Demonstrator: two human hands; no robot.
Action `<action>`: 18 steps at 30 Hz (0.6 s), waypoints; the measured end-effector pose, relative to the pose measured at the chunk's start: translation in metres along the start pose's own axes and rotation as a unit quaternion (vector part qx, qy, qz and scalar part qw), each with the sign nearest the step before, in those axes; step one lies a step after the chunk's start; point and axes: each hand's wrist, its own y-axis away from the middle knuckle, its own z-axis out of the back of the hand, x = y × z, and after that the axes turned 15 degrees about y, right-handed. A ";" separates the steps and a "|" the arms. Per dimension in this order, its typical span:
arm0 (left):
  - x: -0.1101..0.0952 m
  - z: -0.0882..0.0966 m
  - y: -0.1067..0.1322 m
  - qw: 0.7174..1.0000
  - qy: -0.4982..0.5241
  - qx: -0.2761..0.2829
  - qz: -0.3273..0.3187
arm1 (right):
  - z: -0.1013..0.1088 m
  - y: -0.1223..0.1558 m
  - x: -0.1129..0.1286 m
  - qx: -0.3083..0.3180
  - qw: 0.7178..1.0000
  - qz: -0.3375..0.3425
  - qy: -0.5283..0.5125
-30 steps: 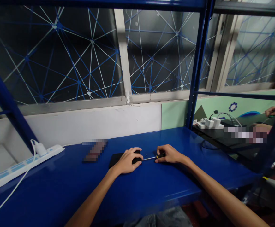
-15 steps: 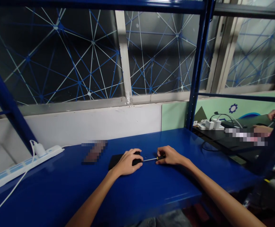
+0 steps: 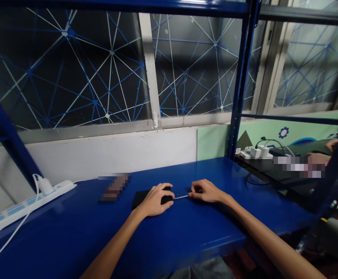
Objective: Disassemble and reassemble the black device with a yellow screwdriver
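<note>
My left hand [image 3: 157, 199] is closed over the right end of a flat black device [image 3: 139, 198], pressing it to the blue tabletop; its exact kind cannot be made out. My right hand [image 3: 205, 191] grips the handle of a screwdriver [image 3: 181, 197], whose thin metal shaft points left. The shaft's tip meets the device's right edge, near my left fingertips. Most of the handle is hidden in my right fingers. One or more tiny shiny pieces [image 3: 178, 193] lie on the table just behind the shaft.
A white power strip [image 3: 26, 209] with a plugged-in charger lies at the left. A blurred-out flat item [image 3: 115, 188] rests behind the device. Blue rack posts [image 3: 238, 85] frame the table [image 3: 169, 248]. A co-worker's hand [image 3: 318, 159] shows over a black table at right.
My right fingers have shifted forward on the screwdriver, covering the yellow collar that showed before. My left hand stays on the device. The whole view has moved slightly.
</note>
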 end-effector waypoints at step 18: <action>-0.001 0.000 -0.001 1.000 -0.003 0.004 0.002 | -0.004 -0.001 -0.007 0.004 1.000 -0.017 -0.012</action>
